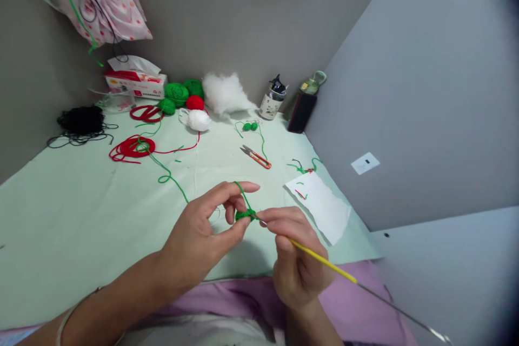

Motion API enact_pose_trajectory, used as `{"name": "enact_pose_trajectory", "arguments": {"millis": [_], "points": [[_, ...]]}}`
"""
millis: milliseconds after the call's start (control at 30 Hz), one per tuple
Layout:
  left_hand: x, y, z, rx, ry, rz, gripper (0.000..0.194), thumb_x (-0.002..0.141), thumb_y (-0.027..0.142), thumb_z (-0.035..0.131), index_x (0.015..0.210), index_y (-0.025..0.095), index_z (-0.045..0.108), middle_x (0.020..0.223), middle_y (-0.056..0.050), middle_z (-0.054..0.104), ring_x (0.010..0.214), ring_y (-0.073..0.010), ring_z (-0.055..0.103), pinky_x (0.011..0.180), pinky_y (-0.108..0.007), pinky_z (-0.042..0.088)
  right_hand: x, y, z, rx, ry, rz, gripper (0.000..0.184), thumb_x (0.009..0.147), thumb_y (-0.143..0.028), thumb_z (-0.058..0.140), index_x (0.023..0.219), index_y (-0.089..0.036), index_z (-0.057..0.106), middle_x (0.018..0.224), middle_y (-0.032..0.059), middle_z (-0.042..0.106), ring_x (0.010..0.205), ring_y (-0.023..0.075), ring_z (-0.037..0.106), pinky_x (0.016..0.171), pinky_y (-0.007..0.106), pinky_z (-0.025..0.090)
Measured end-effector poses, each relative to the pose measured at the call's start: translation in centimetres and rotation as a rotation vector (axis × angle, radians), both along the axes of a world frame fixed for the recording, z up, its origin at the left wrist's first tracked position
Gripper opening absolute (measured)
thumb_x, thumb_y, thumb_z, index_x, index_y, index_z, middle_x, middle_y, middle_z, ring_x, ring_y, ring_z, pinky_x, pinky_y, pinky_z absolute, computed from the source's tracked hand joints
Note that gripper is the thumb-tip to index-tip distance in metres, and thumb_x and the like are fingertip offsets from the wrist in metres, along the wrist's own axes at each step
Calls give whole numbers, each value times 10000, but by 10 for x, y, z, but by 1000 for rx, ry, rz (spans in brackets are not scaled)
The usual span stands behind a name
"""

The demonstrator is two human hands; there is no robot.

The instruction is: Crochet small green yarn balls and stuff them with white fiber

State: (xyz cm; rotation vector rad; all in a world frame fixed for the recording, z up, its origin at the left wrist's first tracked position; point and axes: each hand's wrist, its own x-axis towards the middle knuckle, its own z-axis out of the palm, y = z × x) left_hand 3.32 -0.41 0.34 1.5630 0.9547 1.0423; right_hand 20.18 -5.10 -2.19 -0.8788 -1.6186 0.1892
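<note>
Between the thumb and fingers of my left hand (203,227) is a small green crochet piece (245,215). Green yarn (242,194) runs from it up over the raised left index finger, and a strand trails back across the table. My right hand (302,254) is closed round a crochet hook (324,262) with a yellow grip and a long metal shaft that sticks out to the lower right. The hook's front tip meets the green piece; whether it is through a stitch I cannot make out.
Orange thread snips (256,157) lie beyond my hands. Torn white paper (320,205) with yarn scraps is at right. Green yarn balls (176,94), white stuffing (227,94), a tissue box (138,85), a pen cup (272,104) and a dark phone (302,112) line the wall.
</note>
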Motion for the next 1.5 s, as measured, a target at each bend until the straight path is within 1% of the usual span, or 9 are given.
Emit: {"name": "enact_pose_trajectory", "arguments": {"millis": [233, 433, 733, 800, 900, 1000, 1067, 1200, 1500], "points": [[0, 0, -4, 185, 102, 33, 341, 859, 142, 620, 1163, 267, 710, 852, 19, 641, 730, -135, 582, 730, -274, 490, 0, 2, -2, 25, -54, -4, 223, 1005, -141, 502, 1150, -219, 653, 938, 81, 742, 870, 216, 717, 712, 377, 590], [1, 2, -4, 221, 143, 48, 341, 856, 122, 590, 1150, 255, 702, 847, 11, 644, 709, -137, 579, 727, -280, 503, -5, 4, 0, 103, -182, -68, 206, 1019, -153, 475, 1127, -209, 641, 996, 115, 726, 846, 195, 703, 681, 344, 593], [0, -5, -10, 357, 152, 51, 357, 862, 85, 598, 1141, 269, 724, 810, 6, 616, 721, -162, 573, 755, -303, 498, -7, 2, -3, 100, -283, -122, 229, 999, -115, 497, 1163, -190, 638, 967, 102, 728, 865, 192, 705, 716, 332, 604], [1, -6, -12, 262, 97, 35, 408, 854, 98, 624, 1208, 283, 709, 829, 11, 621, 727, -157, 559, 769, -301, 496, -6, 3, -11, 167, -357, -188, 271, 966, -98, 563, 1206, -180, 658, 1009, 113, 720, 918, 206, 693, 748, 337, 610], [2, -4, -11, -137, -90, -56, 508, 859, 192, 699, 1351, 304, 635, 884, 21, 622, 707, -128, 523, 728, -272, 487, -5, 5, -23, 268, -372, -268, 372, 907, -71, 658, 1238, -234, 699, 1051, 96, 710, 994, 228, 682, 763, 343, 616], [-2, 3, -7, -526, -330, -229, 577, 830, 305, 782, 1383, 269, 621, 895, 12, 606, 718, -117, 506, 659, -243, 447, -3, 5, -23, 177, -170, -203, 304, 956, -131, 623, 1188, -301, 722, 1038, 70, 714, 933, 221, 696, 719, 367, 613], [-6, 8, -4, -642, -441, -270, 555, 808, 304, 808, 1340, 235, 663, 873, 9, 588, 695, -105, 474, 607, -225, 395, -3, 4, -16, 49, 76, -122, 224, 1014, -186, 543, 1107, -274, 726, 927, 63, 707, 830, 207, 688, 669, 372, 594], [-9, 10, -3, -613, -483, -298, 441, 813, 277, 810, 1247, 242, 738, 853, 5, 583, 707, -105, 465, 620, -221, 391, -5, 3, 1, -148, 415, 35, 191, 1034, -267, 538, 959, -240, 712, 747, 29, 638, 701, 178, 620, 569, 312, 531], [-6, 6, -11, -507, -469, -296, 313, 876, 258, 777, 1182, 323, 753, 889, 24, 606, 776, -94, 530, 785, -218, 456, -14, 14, -5, -236, 458, 118, 160, 1011, -256, 589, 984, -249, 746, 922, 54, 759, 845, 191, 692, 662, 320, 566]]}}
